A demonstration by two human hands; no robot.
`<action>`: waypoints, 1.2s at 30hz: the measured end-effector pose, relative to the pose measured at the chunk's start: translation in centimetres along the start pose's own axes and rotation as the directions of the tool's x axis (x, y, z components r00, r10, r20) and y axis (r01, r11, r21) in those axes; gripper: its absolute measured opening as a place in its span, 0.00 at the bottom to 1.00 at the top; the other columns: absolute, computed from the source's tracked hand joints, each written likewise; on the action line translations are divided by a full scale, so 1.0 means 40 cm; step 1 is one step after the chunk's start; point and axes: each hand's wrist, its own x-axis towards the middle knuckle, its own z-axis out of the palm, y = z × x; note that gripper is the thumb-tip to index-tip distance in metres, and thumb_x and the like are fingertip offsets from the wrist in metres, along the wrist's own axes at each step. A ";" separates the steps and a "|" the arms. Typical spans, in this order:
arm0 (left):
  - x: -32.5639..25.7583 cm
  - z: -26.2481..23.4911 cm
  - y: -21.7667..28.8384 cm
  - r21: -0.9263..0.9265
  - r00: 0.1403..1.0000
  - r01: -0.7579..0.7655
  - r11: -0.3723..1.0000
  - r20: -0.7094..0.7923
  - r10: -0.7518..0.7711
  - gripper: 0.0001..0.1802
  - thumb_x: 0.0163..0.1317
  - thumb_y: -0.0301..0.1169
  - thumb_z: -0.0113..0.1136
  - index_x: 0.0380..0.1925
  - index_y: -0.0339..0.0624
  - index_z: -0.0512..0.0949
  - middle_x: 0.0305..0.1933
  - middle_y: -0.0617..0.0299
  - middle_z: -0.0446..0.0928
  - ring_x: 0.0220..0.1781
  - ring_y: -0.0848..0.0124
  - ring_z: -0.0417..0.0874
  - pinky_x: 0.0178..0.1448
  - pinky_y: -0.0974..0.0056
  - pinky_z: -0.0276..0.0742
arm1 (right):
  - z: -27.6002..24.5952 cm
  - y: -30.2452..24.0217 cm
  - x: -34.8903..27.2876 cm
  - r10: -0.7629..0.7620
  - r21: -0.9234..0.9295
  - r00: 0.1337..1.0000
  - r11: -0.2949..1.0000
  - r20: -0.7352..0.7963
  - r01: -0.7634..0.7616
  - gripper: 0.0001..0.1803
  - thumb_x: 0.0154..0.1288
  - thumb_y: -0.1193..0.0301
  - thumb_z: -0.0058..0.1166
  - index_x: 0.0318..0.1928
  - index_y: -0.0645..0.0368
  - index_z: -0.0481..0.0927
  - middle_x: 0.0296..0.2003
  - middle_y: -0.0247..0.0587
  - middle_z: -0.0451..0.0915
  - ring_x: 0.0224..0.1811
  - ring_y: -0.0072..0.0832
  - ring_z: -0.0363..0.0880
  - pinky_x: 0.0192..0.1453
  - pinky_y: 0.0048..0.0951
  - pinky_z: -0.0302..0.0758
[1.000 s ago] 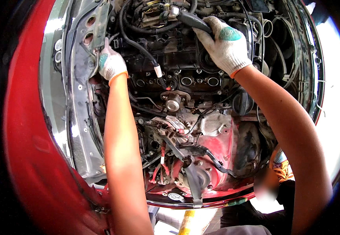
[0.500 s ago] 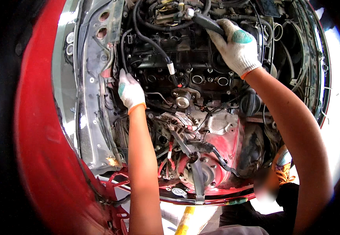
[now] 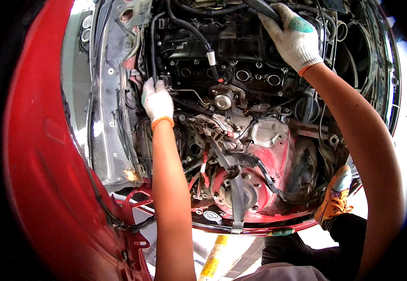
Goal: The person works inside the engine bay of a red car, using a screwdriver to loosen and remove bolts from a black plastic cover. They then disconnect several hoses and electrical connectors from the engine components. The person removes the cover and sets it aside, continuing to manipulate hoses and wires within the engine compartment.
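My left hand, in a white knit glove, is closed around the lower end of a black cable at the left side of the engine. Its fingertips are partly hidden. At the upper right, my gloved right hand grips a thick black handle-like piece, whose far end lies outside the picture. Between my hands hangs another black cable with a white band. Below that band, a round silver part sticks out of the engine's near side.
A red body panel curves along the left. A pinkish-red housing with a round hub and a dark strap stand nearest me. An orange shoe is at the lower right, beside a yellow post low in the middle.
The view has shifted, so the engine sits higher in the picture. My left hand has come nearer to me relative to the engine. The black piece's silver end has left the picture.
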 end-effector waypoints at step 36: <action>-0.119 -0.036 0.097 0.581 0.884 -0.465 0.668 0.350 0.311 0.08 0.61 0.35 0.64 0.38 0.46 0.86 0.46 0.62 0.87 0.54 0.58 0.83 0.61 0.52 0.76 | 0.022 0.163 0.027 -0.562 -0.024 0.806 0.817 0.186 0.575 0.19 0.72 0.54 0.60 0.55 0.52 0.82 0.37 0.45 0.86 0.41 0.44 0.87 0.45 0.41 0.83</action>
